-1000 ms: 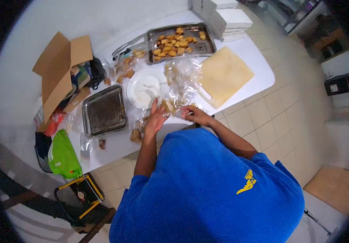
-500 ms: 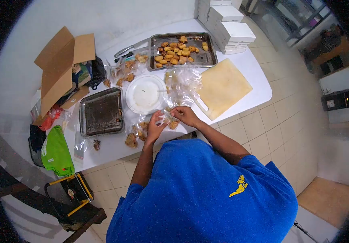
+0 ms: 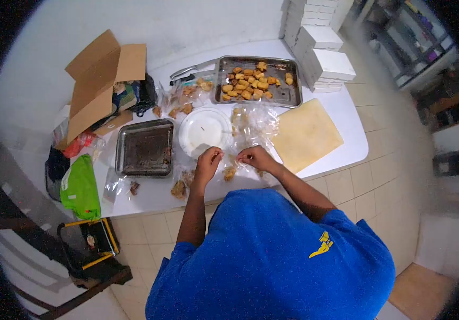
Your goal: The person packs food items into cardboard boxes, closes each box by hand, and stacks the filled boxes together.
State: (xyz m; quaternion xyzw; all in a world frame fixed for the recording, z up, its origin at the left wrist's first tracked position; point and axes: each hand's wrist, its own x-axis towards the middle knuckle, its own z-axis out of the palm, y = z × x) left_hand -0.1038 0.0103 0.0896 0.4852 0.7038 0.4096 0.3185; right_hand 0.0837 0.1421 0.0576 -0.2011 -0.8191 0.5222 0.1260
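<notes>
Near the table's front edge, my left hand (image 3: pixel 208 162) is closed in a pinch, to the left of a clear plastic bag with browned food pieces (image 3: pixel 230 173). My right hand (image 3: pixel 257 159) pinches from the other side, a small gap from the left. Thin clear plastic seems to run between the fingertips, though it is hard to make out. Just beyond my left hand lies a white plate (image 3: pixel 202 130) with a small dark strip on it. Another bag of browned pieces (image 3: pixel 178 189) rests left of my left forearm.
At the back is a metal tray (image 3: pixel 292 95) of golden pieces, with a knife (image 3: pixel 191 70) beside it. A cutting board (image 3: pixel 309 136) lies right, clear bags (image 3: pixel 256 120) beside it. A dark baking tray (image 3: pixel 144 146), cardboard box (image 3: pixel 93 80) and stacked white boxes (image 3: pixel 333 66) flank these.
My hands have drawn apart sideways, from close together over the bag to a wider gap. The view has shifted, so the table sits lower and further right.
</notes>
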